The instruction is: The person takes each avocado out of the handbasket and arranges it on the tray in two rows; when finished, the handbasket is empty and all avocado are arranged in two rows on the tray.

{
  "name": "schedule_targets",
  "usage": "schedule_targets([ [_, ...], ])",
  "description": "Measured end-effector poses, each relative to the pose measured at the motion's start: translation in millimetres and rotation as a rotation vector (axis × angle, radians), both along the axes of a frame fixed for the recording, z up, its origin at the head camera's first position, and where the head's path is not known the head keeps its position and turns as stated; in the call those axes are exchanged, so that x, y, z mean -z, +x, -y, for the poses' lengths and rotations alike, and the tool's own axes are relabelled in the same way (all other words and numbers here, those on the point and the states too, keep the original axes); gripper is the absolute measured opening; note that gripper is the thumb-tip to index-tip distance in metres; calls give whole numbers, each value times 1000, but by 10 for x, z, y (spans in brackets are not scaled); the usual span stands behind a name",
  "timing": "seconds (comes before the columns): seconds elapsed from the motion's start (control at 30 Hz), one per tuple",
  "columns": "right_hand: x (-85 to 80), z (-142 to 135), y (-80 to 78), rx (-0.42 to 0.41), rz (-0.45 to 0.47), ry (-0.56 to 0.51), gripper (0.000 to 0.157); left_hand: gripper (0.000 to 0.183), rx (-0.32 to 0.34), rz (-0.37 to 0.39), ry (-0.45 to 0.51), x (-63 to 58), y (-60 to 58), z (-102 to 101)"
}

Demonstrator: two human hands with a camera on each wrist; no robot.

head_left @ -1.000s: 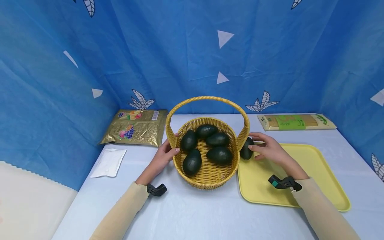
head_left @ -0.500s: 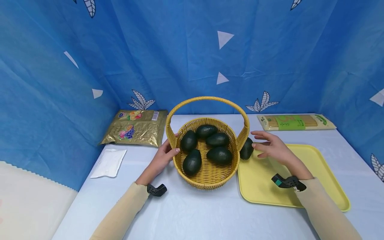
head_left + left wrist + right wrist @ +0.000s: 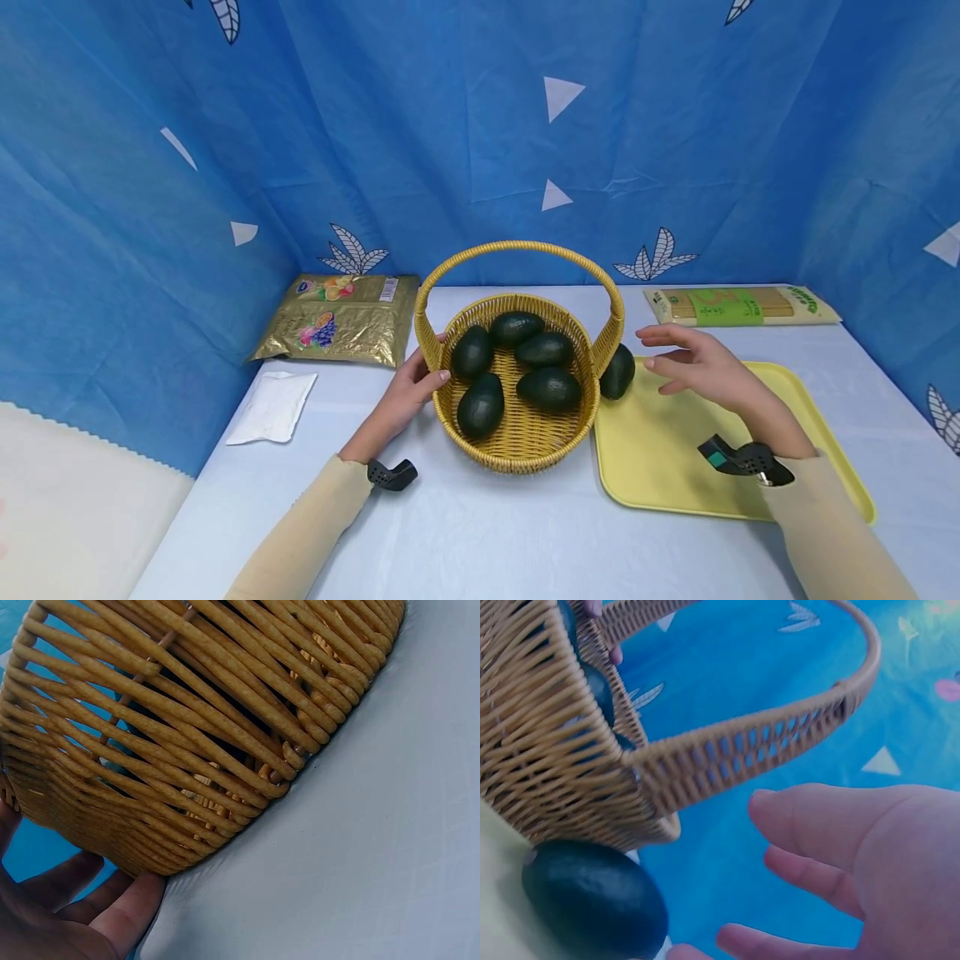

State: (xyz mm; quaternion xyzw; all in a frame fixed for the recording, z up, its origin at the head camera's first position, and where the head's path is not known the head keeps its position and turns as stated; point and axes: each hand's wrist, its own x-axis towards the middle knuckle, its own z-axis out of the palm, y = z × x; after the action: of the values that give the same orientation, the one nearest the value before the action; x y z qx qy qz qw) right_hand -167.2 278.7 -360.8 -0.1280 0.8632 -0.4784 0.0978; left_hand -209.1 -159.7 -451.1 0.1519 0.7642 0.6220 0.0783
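Observation:
A yellow wicker basket (image 3: 517, 454) with a tall arched handle stands mid-table and holds several dark green avocados (image 3: 550, 389). My left hand (image 3: 410, 385) grips the basket's left side, the thumb at the rim; in the left wrist view its fingers (image 3: 135, 911) lie against the woven outer wall. One more avocado (image 3: 617, 372) lies outside, close against the basket's right wall, at the corner of a yellow tray (image 3: 660, 467). To the right of that avocado my right hand (image 3: 697, 367) hovers over the tray, holding nothing. The right wrist view has a gap between hand and avocado (image 3: 596, 900).
At the back left lies a gold foil fruit-print bag (image 3: 337, 321), with a small white packet (image 3: 272, 407) in front of it. A flat noodle pack (image 3: 742, 306) lies behind the tray. Blue patterned cloth (image 3: 480, 125) walls in the back and sides.
My right hand has let go of the avocado beside the basket and drawn away to the right. The left hand and the basket stay put.

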Motion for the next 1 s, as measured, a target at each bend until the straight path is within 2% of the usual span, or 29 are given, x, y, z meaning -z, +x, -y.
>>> schedule_targets([
  [0.2,-54,12,71,-76,-39,2,46,64,3,-2,6,0,-2,-3],
  [0.57,-137,154,216,-184,-52,32,39,64,-5,-4,-6,-5,9,-10],
  [0.8,-144,322,319,-232,-132,17,31,63,-8,5,-26,-5,9,-19],
  [1.0,-104,576,338,-287,-205,9,31,63,-14,11,-12,-9,22,-21],
])
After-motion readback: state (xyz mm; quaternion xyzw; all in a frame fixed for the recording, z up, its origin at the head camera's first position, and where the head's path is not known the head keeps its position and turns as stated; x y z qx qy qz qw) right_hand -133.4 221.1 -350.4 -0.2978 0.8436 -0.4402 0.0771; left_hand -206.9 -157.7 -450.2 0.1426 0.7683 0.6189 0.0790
